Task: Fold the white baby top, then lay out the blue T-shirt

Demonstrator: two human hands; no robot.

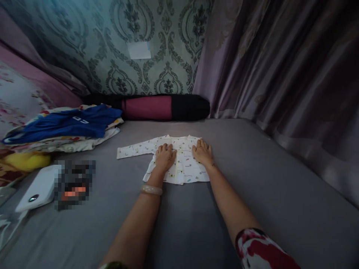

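Observation:
A small white baby shirt with a scattered print lies on the grey sheet. One sleeve stretches out to the left; the other does not show as spread and may be tucked in or under my hand. On the shirt's left half rests my left hand, fingers spread over the cloth, a pale bangle on the wrist. My right hand presses flat on the right shoulder side, fingers apart. Neither hand grips the fabric visibly.
A pile of clothes with a blue garment on top sits at the left. Nearer lie a white power bank with a cable and a blurred dark object. A black and maroon bolster lines the wall; curtains hang at right.

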